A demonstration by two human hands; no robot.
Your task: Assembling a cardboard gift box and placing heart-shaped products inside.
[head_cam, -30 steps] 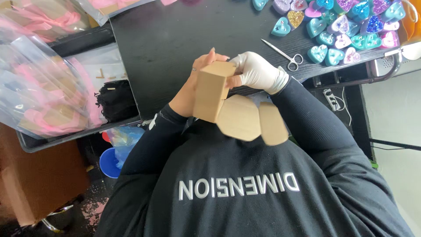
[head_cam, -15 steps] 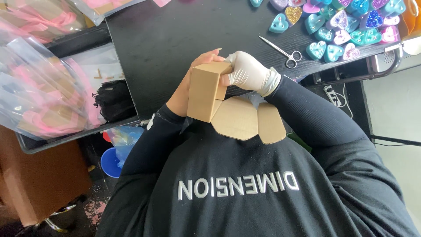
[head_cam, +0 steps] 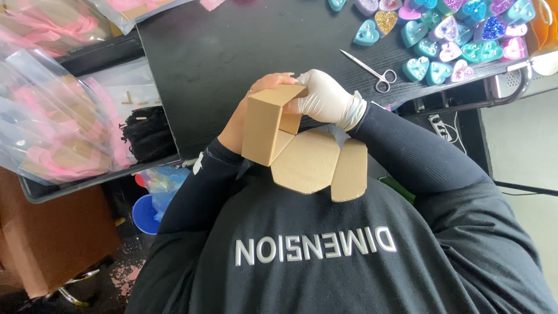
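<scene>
Vs 1 s ago: cardboard box sits a bit more upright and slightly nearer the table edge; grip otherwise unchanged, so folding looks mid-step, body formed, lid not yet shut.

Left hand, bare, wraps the box's far side. Right hand, white glove, pinches the top flap at the box's upper corner. Both hands clamped on the box, close together.

Box: plain brown corrugated, held over the black table edge, near chest. 2 loose flaps hang open below-right. Scissors lie apart, untouched.
</scene>
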